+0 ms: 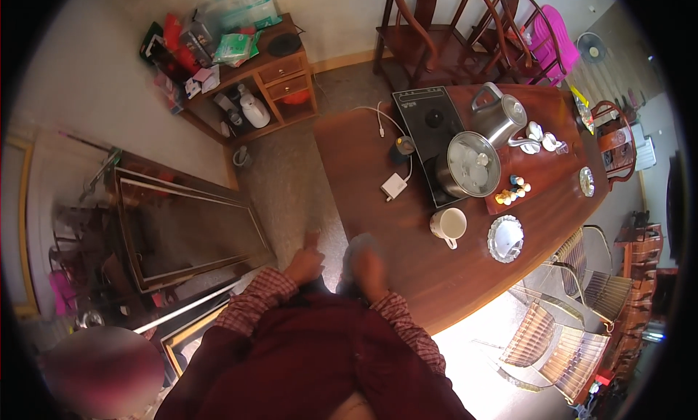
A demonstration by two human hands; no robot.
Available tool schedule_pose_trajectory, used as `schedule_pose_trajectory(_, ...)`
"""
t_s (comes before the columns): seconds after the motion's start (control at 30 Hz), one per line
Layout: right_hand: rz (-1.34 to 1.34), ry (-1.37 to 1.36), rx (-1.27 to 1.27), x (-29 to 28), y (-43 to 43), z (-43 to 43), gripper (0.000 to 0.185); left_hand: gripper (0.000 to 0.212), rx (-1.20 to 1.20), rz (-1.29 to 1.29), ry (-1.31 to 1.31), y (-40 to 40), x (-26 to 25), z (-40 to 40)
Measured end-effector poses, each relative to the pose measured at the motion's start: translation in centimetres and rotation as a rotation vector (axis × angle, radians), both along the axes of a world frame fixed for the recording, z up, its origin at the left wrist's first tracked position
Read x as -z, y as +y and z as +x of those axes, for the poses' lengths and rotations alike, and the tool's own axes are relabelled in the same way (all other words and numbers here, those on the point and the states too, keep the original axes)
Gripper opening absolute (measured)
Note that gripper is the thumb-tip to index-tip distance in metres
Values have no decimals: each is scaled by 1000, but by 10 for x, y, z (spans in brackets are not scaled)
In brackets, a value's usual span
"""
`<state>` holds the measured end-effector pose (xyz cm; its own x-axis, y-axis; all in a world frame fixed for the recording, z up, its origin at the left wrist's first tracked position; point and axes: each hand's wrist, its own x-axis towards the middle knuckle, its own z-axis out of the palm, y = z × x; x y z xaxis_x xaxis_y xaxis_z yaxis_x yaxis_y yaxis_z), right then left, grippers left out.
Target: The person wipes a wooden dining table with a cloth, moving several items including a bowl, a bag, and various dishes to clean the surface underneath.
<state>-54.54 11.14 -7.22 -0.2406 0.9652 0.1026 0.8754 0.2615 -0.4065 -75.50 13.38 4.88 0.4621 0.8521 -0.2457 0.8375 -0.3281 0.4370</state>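
My left hand (305, 265) is before my body, beside the wooden table's left edge, with its fingers curled. A small reddish-brown shape shows just above it; whether the hand holds it cannot be told. My right hand (371, 270), blurred by motion, is over the near left edge of the wooden table (403, 273). A blurred grey thing (357, 246) shows against its fingers, and I cannot tell what it is or whether it is held. Farther right on the table stand a white mug (449, 226) and a scalloped glass ashtray (505, 239).
A lidded steel pot (472, 166) stands on a black induction cooker (428, 120), with a steel kettle (504, 114) behind. A white charger (395, 186) lies nearby. A framed dark panel (191, 229) is at left, a wooden cabinet (282, 87) at back, and woven chairs (572, 360) at right.
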Motion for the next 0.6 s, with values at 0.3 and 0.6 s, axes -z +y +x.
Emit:
schedule_pose_trajectory(0.3, 38, 445, 184, -111, 117, -56, 16, 22, 70, -41, -45, 87, 16, -51)
schedule_pose_trajectory(0.6, 32, 463, 454, -141, 251, -99, 25, 15, -38, -74, -103, 160, -1, -116)
